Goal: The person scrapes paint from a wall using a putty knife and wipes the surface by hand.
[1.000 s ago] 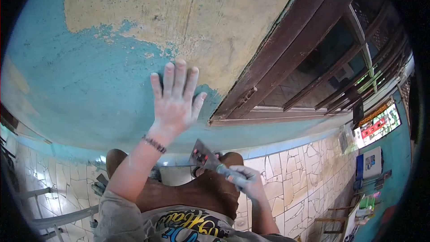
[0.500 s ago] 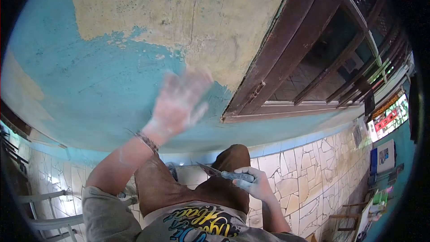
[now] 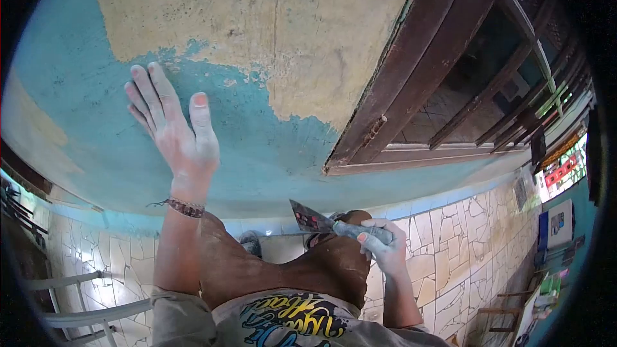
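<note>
My left hand [image 3: 173, 119], dusted white, lies flat against the blue painted wall [image 3: 250, 141], fingers stretched upward and thumb apart. It is just below the ragged edge of a bare beige patch [image 3: 212, 13]. A dark beaded bracelet [image 3: 186, 208] circles the wrist. Over my right thigh, my right hand [image 3: 384, 244] is wrapped round the handle of a scraper [image 3: 312, 218]. The scraper's flat, stained blade points up and to the left, apart from the wall.
A brown wooden window frame [image 3: 411, 77] with bars fills the upper right. Grey metal rails [image 3: 96, 313] stand at the lower left. Cracked-pattern tiles [image 3: 443, 250] cover the floor. A cluttered table [image 3: 530, 311] is at the lower right.
My left hand has moved left across the wall and now shows sharply instead of blurred. My right hand and the scraper have shifted slightly right, and the blade has turned its face more into view.
</note>
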Available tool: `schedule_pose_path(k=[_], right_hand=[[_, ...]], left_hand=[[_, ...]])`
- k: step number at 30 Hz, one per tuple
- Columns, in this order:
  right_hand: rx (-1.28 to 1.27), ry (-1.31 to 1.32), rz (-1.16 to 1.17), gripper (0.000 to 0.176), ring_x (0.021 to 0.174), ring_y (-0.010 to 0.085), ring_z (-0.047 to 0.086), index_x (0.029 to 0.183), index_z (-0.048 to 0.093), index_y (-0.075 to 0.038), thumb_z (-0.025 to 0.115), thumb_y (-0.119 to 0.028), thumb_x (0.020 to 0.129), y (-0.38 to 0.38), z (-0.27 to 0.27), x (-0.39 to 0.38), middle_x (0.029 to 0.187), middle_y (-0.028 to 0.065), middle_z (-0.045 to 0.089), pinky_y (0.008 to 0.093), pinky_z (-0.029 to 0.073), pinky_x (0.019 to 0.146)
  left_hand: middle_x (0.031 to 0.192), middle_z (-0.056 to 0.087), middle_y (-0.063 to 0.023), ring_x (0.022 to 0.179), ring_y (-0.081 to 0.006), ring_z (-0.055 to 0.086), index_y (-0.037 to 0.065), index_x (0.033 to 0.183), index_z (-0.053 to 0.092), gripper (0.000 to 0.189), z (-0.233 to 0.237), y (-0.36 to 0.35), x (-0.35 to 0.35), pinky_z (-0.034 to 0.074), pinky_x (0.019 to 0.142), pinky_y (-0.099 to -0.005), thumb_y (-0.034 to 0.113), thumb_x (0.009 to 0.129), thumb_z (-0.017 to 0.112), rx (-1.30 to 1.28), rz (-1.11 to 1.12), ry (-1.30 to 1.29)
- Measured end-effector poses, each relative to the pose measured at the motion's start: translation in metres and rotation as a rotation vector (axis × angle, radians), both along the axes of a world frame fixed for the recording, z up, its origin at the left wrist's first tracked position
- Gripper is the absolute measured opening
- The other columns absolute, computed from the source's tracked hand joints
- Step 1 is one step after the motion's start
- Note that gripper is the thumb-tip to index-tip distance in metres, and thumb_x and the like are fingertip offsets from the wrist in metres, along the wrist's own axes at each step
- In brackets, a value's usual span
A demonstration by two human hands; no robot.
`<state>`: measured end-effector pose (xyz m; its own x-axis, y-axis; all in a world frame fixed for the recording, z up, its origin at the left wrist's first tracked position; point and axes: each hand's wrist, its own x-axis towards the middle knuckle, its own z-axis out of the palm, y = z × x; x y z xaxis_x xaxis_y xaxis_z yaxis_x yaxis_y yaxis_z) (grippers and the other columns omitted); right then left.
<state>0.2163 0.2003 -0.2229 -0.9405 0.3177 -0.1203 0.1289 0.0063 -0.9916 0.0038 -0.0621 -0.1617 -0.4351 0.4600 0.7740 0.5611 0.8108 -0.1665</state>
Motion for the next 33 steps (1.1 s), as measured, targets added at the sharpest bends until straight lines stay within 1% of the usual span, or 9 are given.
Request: schedule_pose_path(k=[3,6,9,12,15,18,22,30,33], right_hand=[[-0.057,0.011,-0.048,0.027,0.052,0.0095,0.056,0.101,0.061,0.001,0.073,-0.008,0.078,0.001,0.001,-0.003,0.071,0.0058,0.062,0.0205,0.042,0.044],[-0.042,0.04,-0.065,0.027,0.052,0.0105,0.056,0.1,0.061,0.002,0.073,-0.008,0.078,0.0,0.004,-0.004,0.069,0.0061,0.062,0.021,0.042,0.042],[-0.105,0.064,-0.125,0.025,0.05,0.0121,0.055,0.101,0.059,0.002,0.069,-0.007,0.08,0.007,0.001,0.0,0.071,0.0085,0.061,0.0223,0.042,0.039],[-0.34,0.157,-0.193,0.026,0.047,0.0138,0.053,0.104,0.056,0.002,0.066,-0.006,0.081,0.008,0.001,-0.003,0.075,0.0125,0.062,0.0235,0.041,0.037],[-0.654,0.254,-0.144,0.033,0.05,0.0147,0.054,0.109,0.054,0.001,0.066,-0.009,0.081,0.008,0.003,-0.007,0.087,0.0209,0.062,0.0234,0.041,0.037],[-0.836,0.24,0.039,0.043,0.054,0.0155,0.056,0.116,0.052,0.002,0.068,-0.012,0.079,-0.003,0.011,-0.007,0.093,0.0237,0.062,0.0239,0.043,0.041],[-0.676,0.056,0.442,0.054,0.054,0.0159,0.055,0.124,0.046,0.007,0.068,-0.008,0.077,-0.024,0.009,-0.005,0.091,0.019,0.061,0.025,0.042,0.042],[-0.841,0.208,0.432,0.056,0.054,0.0162,0.052,0.129,0.036,-0.003,0.063,-0.008,0.081,-0.087,0.027,-0.033,0.095,0.0158,0.054,0.0229,0.04,0.042],[-0.76,0.267,0.436,0.052,0.053,0.0159,0.051,0.13,0.036,-0.006,0.061,-0.015,0.085,-0.091,0.038,-0.045,0.09,0.0164,0.055,0.0223,0.039,0.043]], left_hand=[[0.15,0.025,-0.016,0.141,-0.0358,0.013,0.009,0.143,0.033,0.071,0.01,0.01,0.013,0.003,0.113,-0.0534,0.043,0.085,0.056,0.088,0.0,-0.1],[0.151,0.023,-0.0158,0.142,-0.0347,0.012,0.007,0.144,0.032,0.072,0.022,-0.01,-0.011,0.003,0.113,-0.0529,0.041,0.085,0.057,-0.084,-0.016,0.178],[0.152,0.022,-0.0156,0.142,-0.0345,0.012,0.008,0.143,0.032,0.072,0.049,-0.032,-0.014,0.003,0.113,-0.0522,0.038,0.083,0.06,0.441,0.156,0.167],[0.151,0.023,-0.0144,0.142,-0.0326,0.014,0.007,0.144,0.032,0.072,0.031,-0.007,-0.004,0.004,0.113,-0.0516,0.036,0.084,0.061,0.519,0.043,0.151],[0.151,0.022,-0.0171,0.141,-0.0354,0.014,0.004,0.144,0.03,0.071,0.02,-0.026,0.002,0.004,0.113,-0.0513,0.033,0.086,0.058,0.088,0.01,0.06],[0.15,0.022,-0.0206,0.141,-0.0375,0.014,0.0,0.142,0.031,0.071,0.04,-0.053,-0.002,0.007,0.113,-0.0521,0.029,0.084,0.061,0.394,0.248,0.081],[0.147,0.027,-0.0241,0.139,-0.0384,0.02,-0.001,0.139,0.036,0.065,0.022,-0.037,0.031,0.013,0.112,-0.0523,0.021,0.083,0.061,0.457,-0.029,-0.112],[0.11,0.063,-0.022,0.108,-0.0387,0.058,-0.005,0.1,0.062,0.021,-0.033,-0.027,0.105,0.041,0.097,-0.0448,0.003,0.081,0.058,0.929,-0.295,-0.352],[0.127,0.052,-0.0234,0.12,-0.037,0.049,-0.002,0.11,0.058,0.033,-0.01,-0.01,0.109,0.037,0.101,-0.0463,0.002,0.077,0.059,0.649,-0.39,-0.23]])
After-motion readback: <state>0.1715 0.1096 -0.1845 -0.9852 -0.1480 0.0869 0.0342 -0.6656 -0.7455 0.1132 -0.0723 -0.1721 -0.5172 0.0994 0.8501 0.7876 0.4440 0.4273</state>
